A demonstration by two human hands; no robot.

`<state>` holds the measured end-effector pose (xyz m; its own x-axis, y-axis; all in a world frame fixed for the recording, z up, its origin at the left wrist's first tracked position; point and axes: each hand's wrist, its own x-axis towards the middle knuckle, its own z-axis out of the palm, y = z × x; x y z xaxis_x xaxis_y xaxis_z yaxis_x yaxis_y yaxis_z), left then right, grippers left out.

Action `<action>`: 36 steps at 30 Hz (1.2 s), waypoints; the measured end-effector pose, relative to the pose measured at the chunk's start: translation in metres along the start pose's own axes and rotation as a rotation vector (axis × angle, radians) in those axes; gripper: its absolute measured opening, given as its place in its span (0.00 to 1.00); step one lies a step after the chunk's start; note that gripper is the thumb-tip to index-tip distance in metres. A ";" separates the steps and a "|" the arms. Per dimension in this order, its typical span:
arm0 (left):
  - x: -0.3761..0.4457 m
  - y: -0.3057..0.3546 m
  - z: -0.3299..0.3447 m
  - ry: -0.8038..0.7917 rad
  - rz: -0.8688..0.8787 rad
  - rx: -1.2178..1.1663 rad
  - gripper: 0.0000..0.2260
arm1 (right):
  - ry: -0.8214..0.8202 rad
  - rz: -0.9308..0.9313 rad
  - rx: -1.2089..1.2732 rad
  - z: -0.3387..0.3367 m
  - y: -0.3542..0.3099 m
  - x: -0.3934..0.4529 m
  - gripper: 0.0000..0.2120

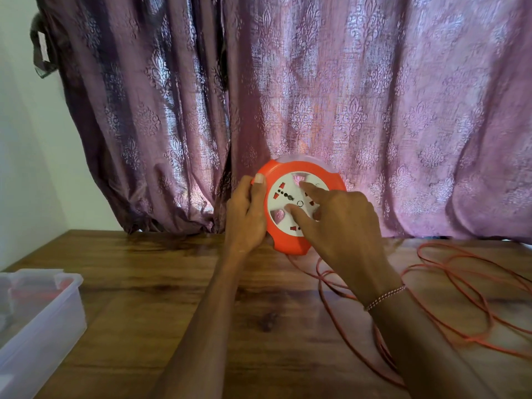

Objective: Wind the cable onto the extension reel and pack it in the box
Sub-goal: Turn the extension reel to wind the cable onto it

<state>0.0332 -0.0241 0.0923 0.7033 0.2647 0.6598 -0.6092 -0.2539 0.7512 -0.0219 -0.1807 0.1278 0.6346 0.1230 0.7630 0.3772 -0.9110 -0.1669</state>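
A clear plastic box [43, 321] sits at the near left of the wooden counter [172, 283], cut off by the left and lower edges. Through its cloudy walls something red shows inside, along with a clear lid-like piece standing up in it (what either one is cannot be made out).

The reel [299, 208] is held up above the far edge of the counter, in front of the purple curtain [345, 96]. It is round, so it has no long axis; its white socket face tilts toward the camera and slightly upward, with the orange rim all round.

The left hand [247, 211] is closed on the reel's left rim, thumb on the front edge and the other fingers hidden behind. The right hand [342, 220] lies open on the white face, thumb and forefinger spread and their tips pressed onto it; it covers the right part of the sockets.

The orange cable [449, 289] drops from under the reel and lies in loose loops on the counter to the right, partly hidden by the right forearm and cut off at the right edge.
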 end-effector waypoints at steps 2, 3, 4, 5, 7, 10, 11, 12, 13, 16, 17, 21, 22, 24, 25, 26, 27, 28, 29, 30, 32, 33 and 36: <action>0.000 -0.003 -0.001 -0.003 -0.020 0.021 0.25 | -0.049 -0.044 -0.019 0.001 0.002 0.001 0.24; 0.000 -0.004 -0.002 0.000 -0.020 0.031 0.24 | -0.071 -0.066 -0.021 -0.001 0.003 0.002 0.23; 0.001 -0.005 -0.002 0.003 -0.021 0.033 0.23 | -0.084 -0.093 0.002 -0.002 0.003 0.003 0.21; 0.001 -0.005 -0.003 0.007 -0.023 0.027 0.24 | -0.091 -0.132 0.027 -0.005 0.004 0.003 0.19; 0.003 -0.004 -0.004 0.009 -0.018 0.022 0.25 | -0.105 -0.247 0.046 -0.007 0.008 0.004 0.17; 0.002 -0.004 -0.006 -0.004 -0.005 0.020 0.25 | -0.196 -0.339 0.086 -0.012 0.008 0.003 0.15; 0.002 -0.004 -0.007 -0.007 -0.011 0.014 0.25 | -0.201 -0.339 0.086 -0.014 0.006 0.003 0.20; 0.002 -0.004 -0.007 -0.012 -0.023 0.004 0.25 | -0.203 -0.344 0.081 -0.014 0.005 0.002 0.27; 0.002 -0.004 -0.007 -0.016 -0.032 -0.004 0.24 | -0.212 -0.343 0.053 -0.014 0.003 0.001 0.31; 0.004 -0.007 -0.009 -0.005 0.002 0.016 0.24 | -0.261 -0.318 0.001 -0.013 0.002 0.002 0.31; 0.005 -0.007 -0.009 -0.009 0.007 0.023 0.24 | -0.265 -0.311 -0.004 -0.013 0.001 0.002 0.32; 0.004 -0.005 -0.005 -0.034 0.034 0.050 0.23 | -0.201 -0.282 -0.006 -0.016 0.001 0.000 0.31; 0.003 -0.004 -0.004 -0.036 0.049 0.049 0.23 | -0.174 -0.274 -0.007 -0.017 0.001 0.000 0.30; 0.003 -0.003 -0.003 -0.038 0.075 0.055 0.23 | -0.147 -0.236 -0.043 -0.015 0.003 0.000 0.26; 0.003 -0.003 -0.002 -0.038 0.079 0.062 0.22 | -0.138 -0.210 -0.070 -0.013 0.005 0.000 0.24; 0.003 -0.003 -0.003 -0.039 0.080 0.068 0.21 | -0.126 -0.181 -0.089 -0.011 0.007 0.000 0.24; 0.004 -0.002 -0.003 -0.039 0.080 0.074 0.20 | -0.122 -0.142 -0.092 -0.009 0.007 -0.001 0.27; 0.004 -0.002 -0.004 -0.040 0.079 0.082 0.19 | -0.113 -0.101 -0.086 -0.009 0.007 -0.001 0.28; 0.004 -0.001 -0.004 -0.041 0.077 0.089 0.19 | -0.098 -0.069 -0.075 -0.008 0.006 -0.001 0.28; 0.004 -0.001 -0.004 -0.042 0.073 0.094 0.19 | -0.081 -0.051 -0.062 -0.007 0.005 -0.002 0.26; 0.004 -0.004 -0.005 -0.047 0.073 0.099 0.21 | -0.078 -0.036 -0.047 -0.007 0.003 -0.002 0.25; 0.004 -0.005 -0.005 -0.053 0.073 0.097 0.23 | -0.102 -0.032 -0.049 -0.008 0.003 -0.002 0.25; 0.004 -0.008 -0.005 -0.046 0.054 0.080 0.25 | -0.192 -0.064 -0.075 -0.011 0.006 -0.001 0.26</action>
<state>0.0390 -0.0158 0.0891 0.6877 0.2059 0.6962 -0.6165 -0.3409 0.7098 -0.0272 -0.1908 0.1329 0.7307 0.2474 0.6363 0.3740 -0.9248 -0.0700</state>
